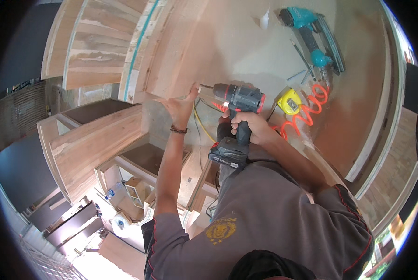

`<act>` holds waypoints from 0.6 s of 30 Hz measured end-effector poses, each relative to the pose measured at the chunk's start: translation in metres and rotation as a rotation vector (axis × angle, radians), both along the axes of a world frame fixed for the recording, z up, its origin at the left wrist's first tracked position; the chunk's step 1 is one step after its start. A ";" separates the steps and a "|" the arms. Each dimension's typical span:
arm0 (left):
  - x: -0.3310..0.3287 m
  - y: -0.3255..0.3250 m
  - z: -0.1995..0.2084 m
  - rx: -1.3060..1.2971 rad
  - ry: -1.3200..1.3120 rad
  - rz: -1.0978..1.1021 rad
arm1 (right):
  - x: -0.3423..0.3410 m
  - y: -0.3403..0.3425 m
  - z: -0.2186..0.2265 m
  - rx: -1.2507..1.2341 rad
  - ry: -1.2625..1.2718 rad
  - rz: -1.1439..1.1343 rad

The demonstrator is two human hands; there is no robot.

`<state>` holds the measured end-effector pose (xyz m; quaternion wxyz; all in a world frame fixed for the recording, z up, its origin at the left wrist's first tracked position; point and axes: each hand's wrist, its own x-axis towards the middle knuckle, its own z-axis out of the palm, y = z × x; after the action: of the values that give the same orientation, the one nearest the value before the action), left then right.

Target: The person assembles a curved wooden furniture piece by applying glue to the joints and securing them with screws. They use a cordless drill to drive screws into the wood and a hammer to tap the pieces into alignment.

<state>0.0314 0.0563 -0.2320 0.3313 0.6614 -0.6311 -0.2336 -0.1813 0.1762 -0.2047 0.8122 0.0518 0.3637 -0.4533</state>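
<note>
My right hand (253, 126) is wrapped round the handle of a black and red cordless drill (241, 97), its battery pack at the bottom. The drill points left, and its bit reaches the face of a wooden panel (171, 60). At that panel's lower edge is my left hand (178, 108), wearing a dark beaded bracelet. Its thumb points up close beside the bit tip, while the other fingers bend round the edge and are partly hidden.
On the board at upper right lie a teal nail gun (311, 35), a pencil (303, 52), a few nails (298, 74) and a yellow tape measure (289, 101). An orange coiled air hose (314, 100) runs from the nail gun. Wooden cabinet boxes (97, 140) stand at left.
</note>
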 end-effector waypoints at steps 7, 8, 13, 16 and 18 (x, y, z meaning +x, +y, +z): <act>-0.028 0.021 -0.010 -0.149 -0.086 0.171 | -0.020 0.037 0.049 -0.175 0.176 -0.137; -0.030 0.022 -0.008 -0.112 -0.156 0.205 | -0.027 0.041 0.059 -0.169 0.204 -0.163; -0.014 0.029 0.004 -0.239 -0.080 0.054 | -0.055 0.064 0.087 -0.222 0.286 -0.203; -0.023 0.045 0.023 -0.261 -0.084 0.084 | -0.066 0.084 0.082 -0.248 0.287 -0.229; -0.036 0.069 0.021 -0.339 -0.104 0.119 | -0.071 0.098 0.084 -0.262 0.337 -0.207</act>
<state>-0.0049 0.1255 -0.2107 0.4182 0.6435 -0.6373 -0.0691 -0.2521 0.2746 -0.1203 0.6889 -0.0936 0.4250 -0.5797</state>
